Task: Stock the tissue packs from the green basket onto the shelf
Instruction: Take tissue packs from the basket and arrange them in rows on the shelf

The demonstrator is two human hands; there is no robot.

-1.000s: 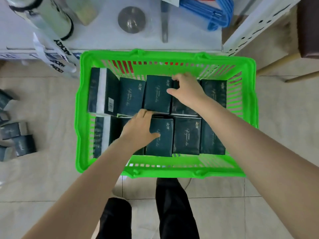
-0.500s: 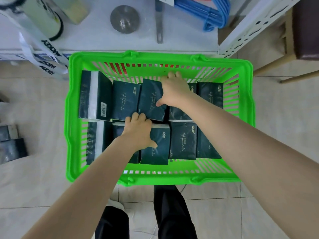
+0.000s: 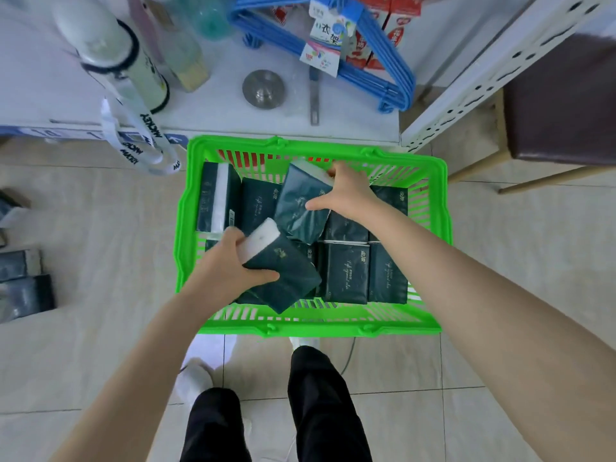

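Inside the green basket (image 3: 185, 228), left grip (image 3: 230, 271) clasped a tilted tissue pack (image 3: 290, 278); right grip (image 3: 350, 195) clasped a second pack (image 3: 300, 208), also tilted, above the remaining packs (image 3: 346, 278).

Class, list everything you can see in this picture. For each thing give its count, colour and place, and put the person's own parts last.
green basket: one, green, on the floor before the shelf.
near pack: one, dark green with a white end, tilted up at the basket's near left.
far pack: one, dark green, tilted up at the basket's far middle.
other packs: at least six, dark green, lying in the basket; some are hidden.
shelf: one, white, beyond the basket.
hangers: a bundle, blue, on the shelf.
metal disc: one, silver, on the shelf.
bottle: one, whitish, at the shelf's left.
stool: one, dark seat, wooden legs, at the right.
floor packs: at least two, dark, blurred, far left.
left hand: one, grips the near pack.
right hand: one, grips the far pack.
legs: two, black trousers, bottom middle.
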